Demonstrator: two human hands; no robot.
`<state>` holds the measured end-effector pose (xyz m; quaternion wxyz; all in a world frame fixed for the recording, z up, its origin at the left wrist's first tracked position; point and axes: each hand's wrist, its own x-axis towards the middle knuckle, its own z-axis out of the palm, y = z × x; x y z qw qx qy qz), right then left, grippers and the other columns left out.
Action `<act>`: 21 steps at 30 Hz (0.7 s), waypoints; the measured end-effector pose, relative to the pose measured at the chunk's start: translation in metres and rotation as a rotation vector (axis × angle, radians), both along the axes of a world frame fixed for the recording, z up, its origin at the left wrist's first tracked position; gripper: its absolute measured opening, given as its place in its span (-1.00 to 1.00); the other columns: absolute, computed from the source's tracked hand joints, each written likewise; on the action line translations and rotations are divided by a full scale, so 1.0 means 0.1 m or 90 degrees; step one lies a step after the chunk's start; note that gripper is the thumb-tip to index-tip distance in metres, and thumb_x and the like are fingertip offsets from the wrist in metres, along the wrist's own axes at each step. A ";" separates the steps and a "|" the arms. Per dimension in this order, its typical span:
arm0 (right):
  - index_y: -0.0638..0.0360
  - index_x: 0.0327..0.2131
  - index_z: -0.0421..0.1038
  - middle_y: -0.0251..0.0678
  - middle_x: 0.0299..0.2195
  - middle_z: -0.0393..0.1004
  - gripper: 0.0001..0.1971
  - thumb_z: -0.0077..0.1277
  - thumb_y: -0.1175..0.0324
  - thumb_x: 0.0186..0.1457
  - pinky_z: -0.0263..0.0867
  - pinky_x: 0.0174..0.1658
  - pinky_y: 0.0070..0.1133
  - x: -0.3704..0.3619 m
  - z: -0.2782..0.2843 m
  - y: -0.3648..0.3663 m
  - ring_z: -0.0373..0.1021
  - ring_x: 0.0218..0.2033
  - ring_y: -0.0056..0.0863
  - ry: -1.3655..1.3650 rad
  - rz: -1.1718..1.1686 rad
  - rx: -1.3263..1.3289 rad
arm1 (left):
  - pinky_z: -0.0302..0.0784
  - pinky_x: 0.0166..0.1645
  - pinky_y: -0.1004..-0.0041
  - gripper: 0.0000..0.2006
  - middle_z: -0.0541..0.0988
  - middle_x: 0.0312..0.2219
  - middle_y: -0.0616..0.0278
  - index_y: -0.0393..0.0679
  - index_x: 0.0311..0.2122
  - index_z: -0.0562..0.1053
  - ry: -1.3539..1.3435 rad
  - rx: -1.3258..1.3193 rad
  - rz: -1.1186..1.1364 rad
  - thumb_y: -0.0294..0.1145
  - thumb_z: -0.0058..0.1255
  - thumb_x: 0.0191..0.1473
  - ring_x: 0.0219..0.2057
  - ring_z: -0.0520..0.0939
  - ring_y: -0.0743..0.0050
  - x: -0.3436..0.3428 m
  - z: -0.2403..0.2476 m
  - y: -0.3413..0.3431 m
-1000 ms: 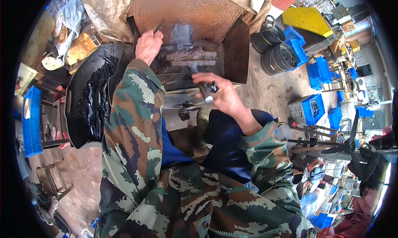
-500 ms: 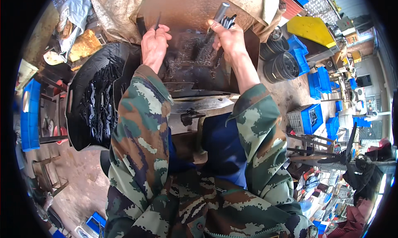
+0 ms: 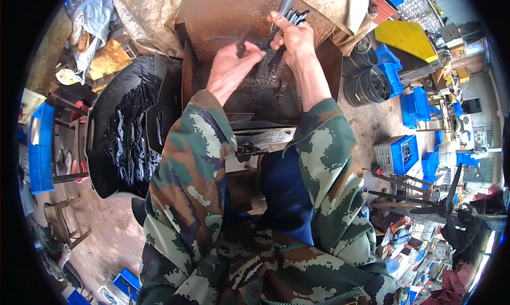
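Observation:
My left hand (image 3: 235, 69) is closed, pinching a thin dark metal strip (image 3: 244, 38) that points up and is smeared by motion. It is over the wet, dark bottom of a rusty brown metal tray (image 3: 212, 18). To its right, my right hand (image 3: 297, 42) is wrapped round a bundle of dark thin metal strips (image 3: 302, 17) together with a grey metal rod (image 3: 287, 1), whose rounded end sticks out above the fingers. The lower part of the bundle lies in shadow between the hands, and its exact ends are hard to make out.
At my left stands a black tub (image 3: 98, 145) with many shiny, wet dark metal pieces (image 3: 130, 132) inside. Black buckets (image 3: 361, 87) and blue crates (image 3: 404, 148) stand on the right. Sacking (image 3: 146, 18) hangs at the tray's far left; a black fan (image 3: 449, 204) is at far right.
My left hand has moved right, closer to the right hand, with the thin strip in it. My right hand stays nearly in place, still round the bundle and rod.

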<state>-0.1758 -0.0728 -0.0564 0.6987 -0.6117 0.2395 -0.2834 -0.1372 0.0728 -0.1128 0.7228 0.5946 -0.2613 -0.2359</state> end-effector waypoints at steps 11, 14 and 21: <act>0.22 -0.25 0.31 -0.29 -0.47 0.35 -0.80 -0.01 0.27 0.25 0.36 -0.55 -0.41 -0.19 -0.07 0.06 0.34 -0.58 -0.44 -0.140 0.025 0.331 | 0.38 -0.23 0.68 -0.90 0.49 -0.41 0.51 -0.22 -0.33 0.49 0.017 -0.079 -0.044 -0.64 0.13 0.04 -0.37 0.43 0.81 -0.12 -0.05 -0.14; 0.25 -0.25 0.31 -0.22 -0.37 0.40 -0.78 -0.11 0.25 0.30 0.40 -0.38 -0.32 -0.27 -0.09 0.06 0.33 -0.45 -0.39 -0.141 -0.001 0.326 | 0.41 -0.21 0.66 -0.90 0.51 -0.41 0.49 -0.21 -0.36 0.49 0.031 -0.091 -0.062 -0.66 0.13 0.03 -0.38 0.45 0.80 -0.13 -0.03 -0.15; 0.23 -0.16 0.20 -0.15 -0.33 0.42 -0.86 -0.20 0.36 0.32 0.49 -0.37 -0.21 -0.43 -0.06 0.11 0.43 -0.40 -0.26 -0.213 0.081 0.419 | 0.41 -0.18 0.62 -0.93 0.52 -0.42 0.51 -0.13 -0.39 0.50 0.000 -0.082 -0.116 -0.50 0.17 0.09 -0.33 0.47 0.79 -0.12 0.11 -0.06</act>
